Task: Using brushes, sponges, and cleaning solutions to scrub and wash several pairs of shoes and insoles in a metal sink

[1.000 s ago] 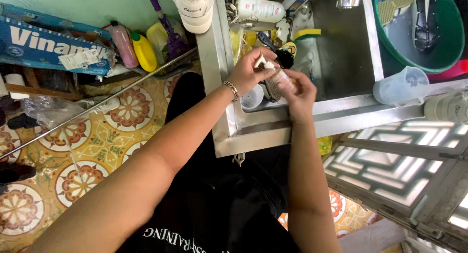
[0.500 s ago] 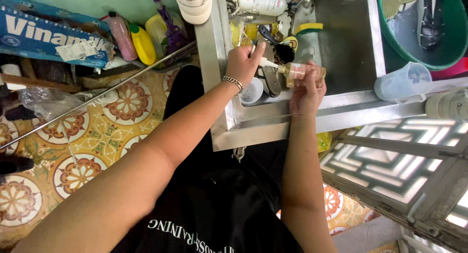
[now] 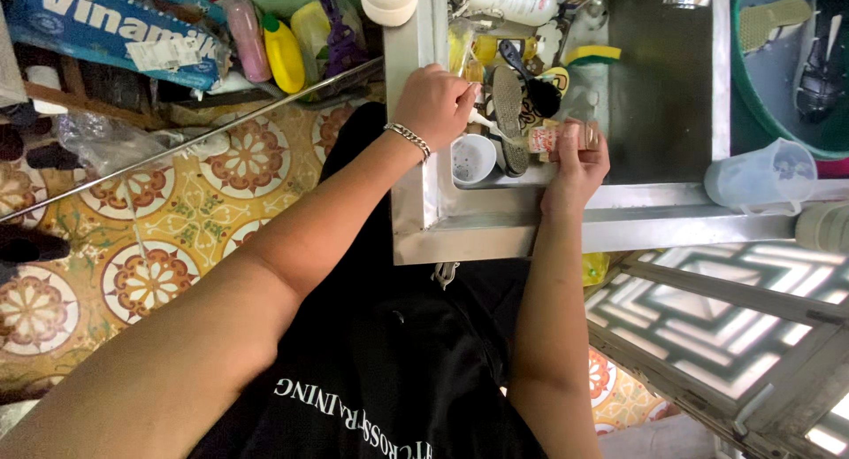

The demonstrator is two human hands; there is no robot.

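Head view: right hand (image 3: 573, 163) grips small bottle (image 3: 550, 139); left hand (image 3: 435, 101) seemingly pinches something hidden.

Brushed metal sink (image 3: 672, 225); translucent plastic jug (image 3: 761, 174); glossy floor tiles (image 3: 177, 202).

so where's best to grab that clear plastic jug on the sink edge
Take the clear plastic jug around its body, coming from the sink's front edge. It lies tipped with its open mouth facing the sink basin, near the green basin; I can't make out a handle, so the broad wall is the safest grip.
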